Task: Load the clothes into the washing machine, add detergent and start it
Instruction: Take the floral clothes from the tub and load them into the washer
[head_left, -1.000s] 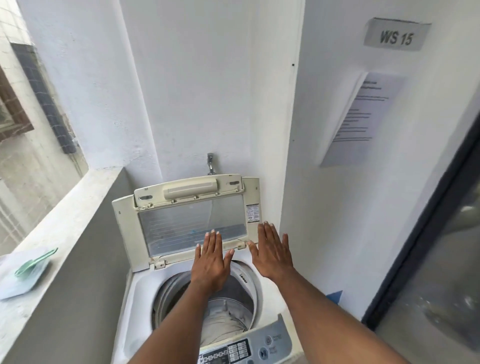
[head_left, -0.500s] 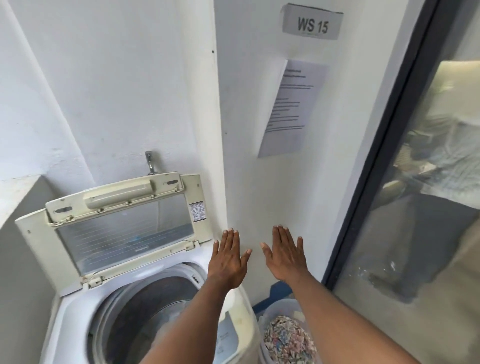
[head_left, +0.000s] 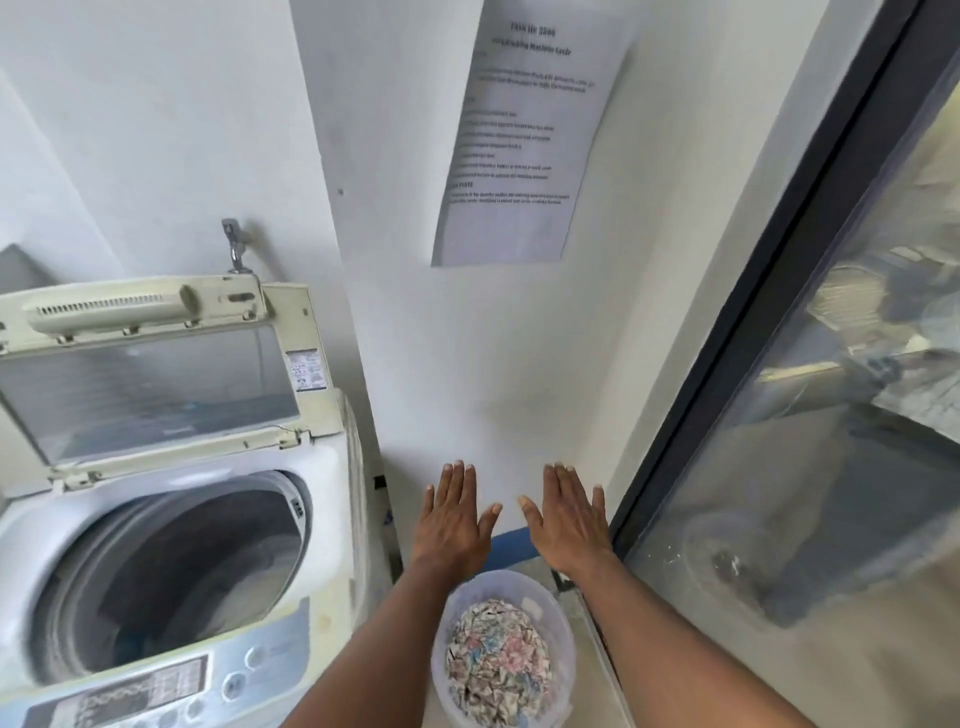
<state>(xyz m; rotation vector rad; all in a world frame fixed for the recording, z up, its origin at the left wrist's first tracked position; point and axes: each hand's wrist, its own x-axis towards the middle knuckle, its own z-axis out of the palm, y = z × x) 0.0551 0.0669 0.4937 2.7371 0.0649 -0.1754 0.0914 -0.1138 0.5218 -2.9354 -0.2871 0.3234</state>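
A white top-loading washing machine (head_left: 332, 525) stands at the left with its lid (head_left: 150, 384) raised against the wall. Its drum (head_left: 171, 577) is dark, with some pale cloth low inside. On the floor to its right sits a clear plastic bucket (head_left: 563, 618) filled with a patterned pink, white and blue cloth (head_left: 496, 660). My left hand (head_left: 452, 519) and my right hand (head_left: 569, 514) hover flat, fingers straight, palms down, above the far side of the bucket. Neither hand touches anything.
The machine's control panel (head_left: 171, 691) runs along its near edge. A tap (head_left: 235, 244) sticks out of the wall behind the lid. A printed paper sheet (head_left: 519, 135) hangs on the white wall. A dark-framed glass door (head_left: 779, 322) closes off the right side.
The view has swung right and down, away from the drum. Both flat hands moved from over the machine to above the bucket, which is now fully in sight.
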